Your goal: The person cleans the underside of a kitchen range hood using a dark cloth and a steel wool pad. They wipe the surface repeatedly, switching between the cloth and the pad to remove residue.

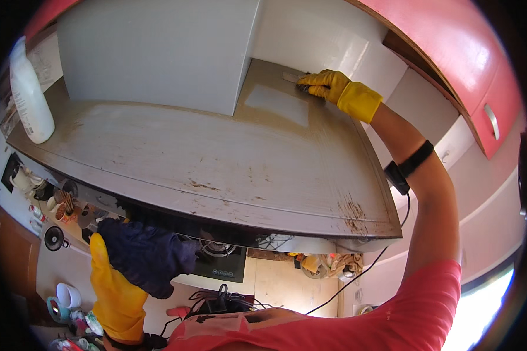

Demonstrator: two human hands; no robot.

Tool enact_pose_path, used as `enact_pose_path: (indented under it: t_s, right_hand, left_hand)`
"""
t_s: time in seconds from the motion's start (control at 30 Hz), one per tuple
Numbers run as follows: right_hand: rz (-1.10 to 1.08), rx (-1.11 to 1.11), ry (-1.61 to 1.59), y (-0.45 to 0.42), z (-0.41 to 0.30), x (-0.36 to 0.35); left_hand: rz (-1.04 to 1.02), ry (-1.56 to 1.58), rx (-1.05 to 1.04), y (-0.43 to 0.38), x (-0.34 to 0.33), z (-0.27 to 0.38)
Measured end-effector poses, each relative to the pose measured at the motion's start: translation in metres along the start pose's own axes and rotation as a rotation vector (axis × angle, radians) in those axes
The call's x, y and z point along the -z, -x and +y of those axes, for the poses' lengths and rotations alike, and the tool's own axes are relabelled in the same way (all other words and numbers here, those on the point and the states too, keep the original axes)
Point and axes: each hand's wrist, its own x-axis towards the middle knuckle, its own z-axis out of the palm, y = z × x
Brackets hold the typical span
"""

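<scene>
My right hand (327,85), in a yellow rubber glove, presses a dark scrubbing pad (303,87) on the back right of the grimy top of a range hood (202,149). Brown residue and a paler wiped-looking patch mark this metal surface. Below the hood's front edge, my left hand (114,281), in a yellow-orange rubber glove, holds a dark blue cloth (145,254); its fingers are partly hidden by the cloth. A white spray bottle (31,98) stands on the hood's left end.
The hood's grey duct cover (158,52) rises at the back. Red cabinets (456,48) hang at the upper right. Below are a gas stove (221,263), a counter with jars and utensils, and a small fan (54,238). A black cable (355,278) runs from my right arm's strap.
</scene>
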Motion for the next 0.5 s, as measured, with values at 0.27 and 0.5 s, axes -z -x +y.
enact_pose_path:
  t_s: [0.27, 0.5]
  right_hand:
    - [-0.034, -0.260, 0.074, 0.001, -0.028, 0.006]
    - [-0.078, 0.151, 0.047, 0.088, -0.199, 0.003]
  left_hand:
    - [0.033, 0.815, 0.236, -0.006, -0.006, 0.010]
    - [0.005, 0.976, 0.389, -0.009, -0.001, -0.002]
